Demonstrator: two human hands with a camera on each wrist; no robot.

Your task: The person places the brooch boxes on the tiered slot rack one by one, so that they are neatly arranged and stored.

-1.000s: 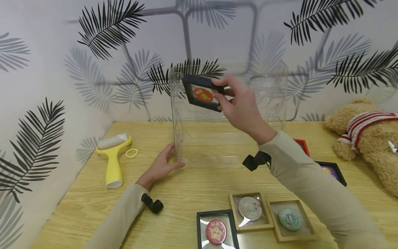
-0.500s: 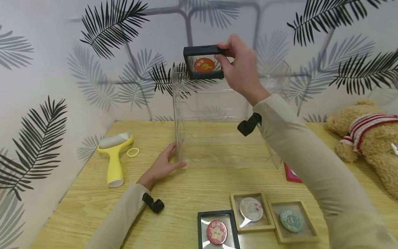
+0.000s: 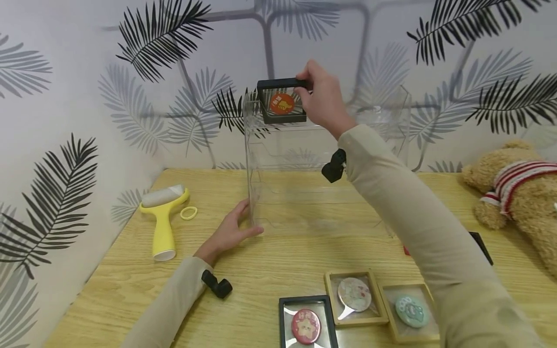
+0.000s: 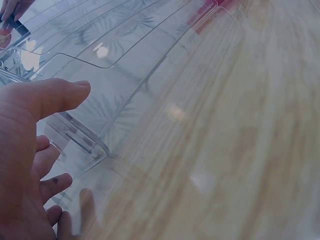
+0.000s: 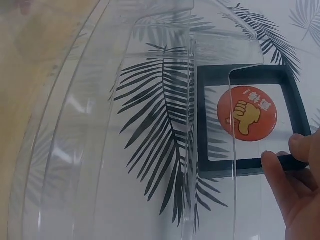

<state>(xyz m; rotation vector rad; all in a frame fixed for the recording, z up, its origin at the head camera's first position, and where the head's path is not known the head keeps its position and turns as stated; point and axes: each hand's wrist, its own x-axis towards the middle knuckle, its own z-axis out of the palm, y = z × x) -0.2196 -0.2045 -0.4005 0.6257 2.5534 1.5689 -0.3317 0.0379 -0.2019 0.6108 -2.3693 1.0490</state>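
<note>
With our right hand (image 3: 323, 96) we pinch the black-framed badge (image 3: 282, 104), lower than half a second ago, at the clear rack's (image 3: 296, 154) upper left; our left hand (image 3: 229, 233), spread, stays at the rack's lower left side.

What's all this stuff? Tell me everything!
Plastic rack: 1, clear, mid-table
Held frame: 1, black, rack's upper left
Lying frame: 1, black, front
Tan frames: 2, tan, to its right
Badges: 4, orange-red, red, pale, mint, inside frames
Half-hidden things: 2, red, black, by right sleeve
Lint roller: 1, yellow-white, left
Ring: 1, yellow, beside roller
Teddy bear: 1, tan, far right
Table: 1, yellowish wood, underneath
Wallpaper: 1, white with leaves, behind
Left hand: 1, bare, rack's lower left
Right hand: 1, bare, holding frame
Sleeves: 2, beige, arms
Wrist cameras: 2, black, cuffs
</note>
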